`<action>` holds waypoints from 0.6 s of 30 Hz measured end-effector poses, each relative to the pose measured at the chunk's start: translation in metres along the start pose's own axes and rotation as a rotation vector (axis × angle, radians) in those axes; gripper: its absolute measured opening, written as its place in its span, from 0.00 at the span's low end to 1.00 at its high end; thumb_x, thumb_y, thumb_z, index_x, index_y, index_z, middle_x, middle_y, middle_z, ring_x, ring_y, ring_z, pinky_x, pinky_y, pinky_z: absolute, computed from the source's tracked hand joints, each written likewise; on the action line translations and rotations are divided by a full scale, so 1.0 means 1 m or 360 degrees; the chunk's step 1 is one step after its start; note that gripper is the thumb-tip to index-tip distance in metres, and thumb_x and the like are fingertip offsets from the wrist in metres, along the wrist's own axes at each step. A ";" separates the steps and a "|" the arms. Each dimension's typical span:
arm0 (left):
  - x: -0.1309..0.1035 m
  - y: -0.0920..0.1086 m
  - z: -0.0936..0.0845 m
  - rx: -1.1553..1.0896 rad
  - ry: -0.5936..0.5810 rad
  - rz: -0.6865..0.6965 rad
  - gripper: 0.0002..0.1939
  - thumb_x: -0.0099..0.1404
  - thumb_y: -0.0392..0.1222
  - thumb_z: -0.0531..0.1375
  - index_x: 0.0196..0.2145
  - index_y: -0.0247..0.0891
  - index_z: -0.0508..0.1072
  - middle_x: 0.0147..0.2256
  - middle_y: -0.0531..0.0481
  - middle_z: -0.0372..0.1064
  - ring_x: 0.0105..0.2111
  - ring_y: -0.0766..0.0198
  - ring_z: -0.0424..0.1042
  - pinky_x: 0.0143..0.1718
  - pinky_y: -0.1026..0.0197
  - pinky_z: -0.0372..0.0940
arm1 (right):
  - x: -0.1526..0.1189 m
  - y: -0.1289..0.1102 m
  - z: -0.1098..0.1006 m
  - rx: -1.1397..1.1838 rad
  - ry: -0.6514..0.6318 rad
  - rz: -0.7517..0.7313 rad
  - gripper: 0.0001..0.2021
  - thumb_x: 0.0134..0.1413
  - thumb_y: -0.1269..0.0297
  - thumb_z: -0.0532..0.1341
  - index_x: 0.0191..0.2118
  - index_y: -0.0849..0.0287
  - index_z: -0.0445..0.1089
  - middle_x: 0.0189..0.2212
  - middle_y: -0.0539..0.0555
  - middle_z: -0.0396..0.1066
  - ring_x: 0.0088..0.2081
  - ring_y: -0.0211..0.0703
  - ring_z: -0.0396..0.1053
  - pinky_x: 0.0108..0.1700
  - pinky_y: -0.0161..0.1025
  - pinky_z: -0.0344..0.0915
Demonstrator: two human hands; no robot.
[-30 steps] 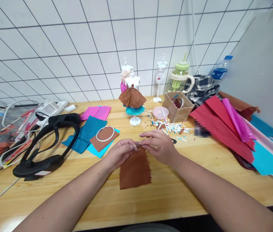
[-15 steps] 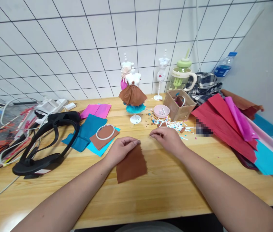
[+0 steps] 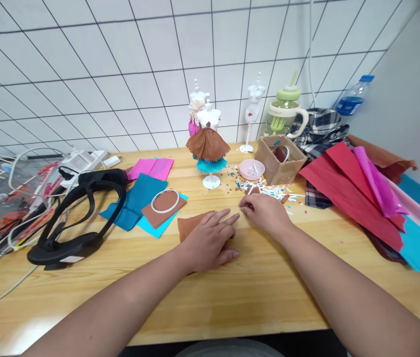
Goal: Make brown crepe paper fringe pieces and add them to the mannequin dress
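My left hand (image 3: 212,240) lies flat with its fingers spread on a square of brown crepe paper (image 3: 187,227), covering most of it. To its right, my right hand (image 3: 264,213) rests on the table with its fingertips pinched together. Whatever it may hold is hidden. Just beyond that hand are white paper strips and small scraps (image 3: 274,190), with a few brown bits among them. Behind the hands stands a small white dress form (image 3: 210,119), wearing a brown pleated paper skirt (image 3: 208,144) over a blue fringed layer (image 3: 211,165).
A white ring (image 3: 153,203) lies on brown and blue paper sheets at left, near a black headset (image 3: 101,233). A pink dish (image 3: 252,175), cardboard box (image 3: 282,173), green-lidded jug (image 3: 287,106) and two more dress forms stand behind. Red paper (image 3: 358,208) fills the right.
My left hand has gone from pinching the brown paper's upper edge to lying flat across it. My right hand stays pinched near the scraps. The view has shifted slightly.
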State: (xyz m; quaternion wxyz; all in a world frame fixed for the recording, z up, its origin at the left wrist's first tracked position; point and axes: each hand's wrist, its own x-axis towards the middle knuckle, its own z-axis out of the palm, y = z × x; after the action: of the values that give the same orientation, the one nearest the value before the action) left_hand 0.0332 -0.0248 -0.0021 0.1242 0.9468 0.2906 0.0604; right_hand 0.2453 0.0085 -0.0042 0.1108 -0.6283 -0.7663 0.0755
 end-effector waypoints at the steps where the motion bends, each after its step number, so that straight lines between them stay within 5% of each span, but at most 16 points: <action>1: 0.002 0.002 0.002 0.0020 -0.0013 -0.0026 0.22 0.66 0.57 0.52 0.45 0.36 0.68 0.65 0.43 0.50 0.66 0.45 0.43 0.62 0.40 0.45 | 0.000 0.000 0.000 -0.0007 0.0007 0.0001 0.09 0.56 0.65 0.57 0.36 0.51 0.75 0.34 0.50 0.77 0.38 0.43 0.71 0.35 0.36 0.58; 9: 0.006 0.004 0.004 0.0008 0.0029 -0.0101 0.22 0.65 0.57 0.53 0.44 0.36 0.68 0.61 0.41 0.58 0.59 0.46 0.56 0.62 0.41 0.42 | -0.001 0.006 -0.003 0.0023 0.0010 -0.0041 0.08 0.54 0.65 0.59 0.36 0.50 0.76 0.36 0.49 0.77 0.39 0.43 0.71 0.36 0.36 0.58; 13: 0.005 0.000 0.004 -0.0059 0.0050 -0.0036 0.18 0.62 0.54 0.57 0.43 0.38 0.69 0.62 0.43 0.57 0.60 0.44 0.55 0.62 0.38 0.40 | -0.001 0.019 -0.011 0.0060 0.0145 -0.0001 0.07 0.55 0.64 0.59 0.37 0.51 0.75 0.38 0.49 0.76 0.40 0.44 0.71 0.37 0.37 0.59; 18: 0.000 -0.009 -0.010 -0.0131 0.0451 -0.0125 0.10 0.66 0.43 0.53 0.41 0.40 0.70 0.54 0.45 0.68 0.53 0.53 0.63 0.55 0.47 0.55 | -0.008 0.002 -0.014 0.0343 0.0314 -0.0290 0.07 0.57 0.65 0.58 0.37 0.55 0.74 0.36 0.52 0.75 0.39 0.42 0.70 0.42 0.38 0.61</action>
State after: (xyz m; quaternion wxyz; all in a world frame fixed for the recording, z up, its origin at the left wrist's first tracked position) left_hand 0.0266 -0.0156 0.0055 0.1230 0.9108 0.3392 0.2005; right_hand 0.2522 0.0004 0.0086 0.2587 -0.5452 -0.7929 0.0848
